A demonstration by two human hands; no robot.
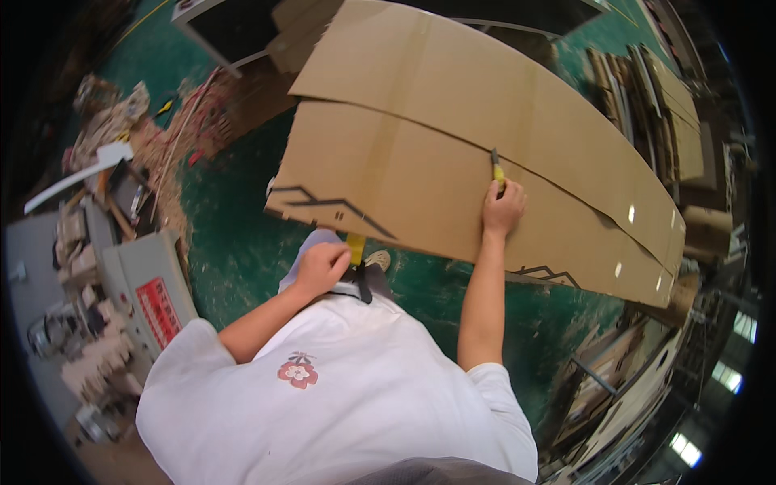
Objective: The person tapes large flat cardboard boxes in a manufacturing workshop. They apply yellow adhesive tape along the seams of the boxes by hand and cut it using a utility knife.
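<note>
A large brown cardboard carton (436,174) stretches across the space before me, its long top seam running from left to right. My right hand (503,210) is closed around a yellow utility knife (498,171), whose tip points away from me at the seam between the flaps. At my waist, short of the carton's near edge, my left hand (325,267) is curled with a flat yellow object (356,248) at its fingers. What kind of thing this is cannot be made out. A black strap hangs just below it.
A grey workbench (149,271) with a red sign stands on the left, near tools and scraps. Sawdust and debris lie on the green floor (234,194) farther off. Flattened cardboard (683,121) leans at the far right, with more boards (614,388) at the near right.
</note>
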